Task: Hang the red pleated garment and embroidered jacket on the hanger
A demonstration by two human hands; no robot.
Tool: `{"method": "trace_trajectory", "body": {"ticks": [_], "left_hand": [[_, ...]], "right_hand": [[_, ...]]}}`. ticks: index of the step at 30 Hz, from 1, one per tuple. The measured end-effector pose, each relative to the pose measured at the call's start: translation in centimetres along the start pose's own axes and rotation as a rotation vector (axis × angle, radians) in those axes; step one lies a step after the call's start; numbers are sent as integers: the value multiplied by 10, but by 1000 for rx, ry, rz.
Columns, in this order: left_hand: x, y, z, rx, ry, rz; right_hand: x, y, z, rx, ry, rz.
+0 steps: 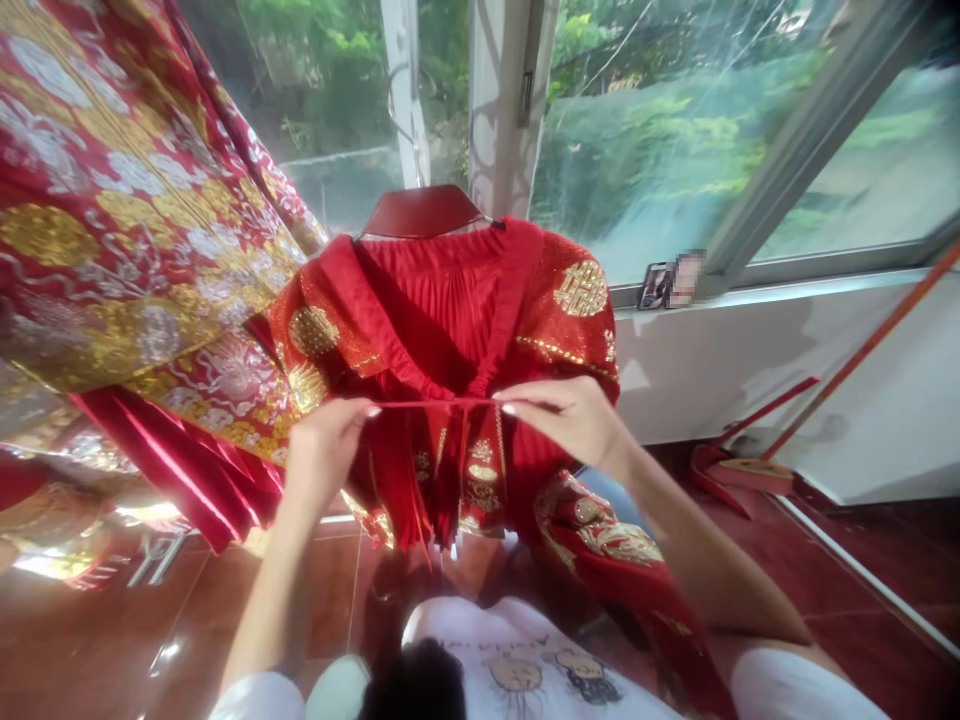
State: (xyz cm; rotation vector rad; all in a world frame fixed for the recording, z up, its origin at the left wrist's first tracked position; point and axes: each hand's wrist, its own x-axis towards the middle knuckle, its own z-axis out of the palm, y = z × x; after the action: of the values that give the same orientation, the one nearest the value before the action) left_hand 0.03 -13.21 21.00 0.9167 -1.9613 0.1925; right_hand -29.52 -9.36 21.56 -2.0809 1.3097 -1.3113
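Note:
Between my two hands a thin red drawstring (420,404) is stretched almost level. My left hand (328,440) pinches one side of it between thumb and fingers. The other side is pinched by my right hand (574,415). Just behind the string, a pleated red skirt (457,300) with a gathered waistband hangs open at the front. Around it is a red jacket (551,300) with gold embroidery, its stiff red collar (427,212) at the top. A wire hanger hook (401,125) rises above the collar. Loose red strands dangle below the string.
Gold and silver embroidered red garments (150,230) hang at the left. Behind the jacket is a window (660,170); a small picture or phone (656,286) stands on its sill. On the right, a red dustpan (724,465) and a broom (757,476) rest on the tiled floor (202,620).

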Motion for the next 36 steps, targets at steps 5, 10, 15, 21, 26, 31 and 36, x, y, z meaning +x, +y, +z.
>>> {"method": "trace_trajectory", "body": {"ticks": [5, 10, 15, 21, 26, 31, 36], "left_hand": [[24, -39, -42, 360, 375, 98], [39, -38, -17, 432, 265, -203], [38, -8, 51, 237, 502, -292], [42, -13, 121, -301, 128, -228], [47, -23, 128, -363, 98, -273], [47, -22, 120, -350, 78, -214], [52, -5, 103, -193, 49, -190]], "right_hand": [[25, 21, -51, -97, 304, -73], [42, 44, -39, -431, 302, 3], [48, 34, 1, -710, 246, -146], [52, 19, 23, -966, 280, -61], [47, 4, 33, -933, 260, -17], [74, -6, 55, -778, 235, 37], [93, -3, 58, -584, 167, 75]]}}
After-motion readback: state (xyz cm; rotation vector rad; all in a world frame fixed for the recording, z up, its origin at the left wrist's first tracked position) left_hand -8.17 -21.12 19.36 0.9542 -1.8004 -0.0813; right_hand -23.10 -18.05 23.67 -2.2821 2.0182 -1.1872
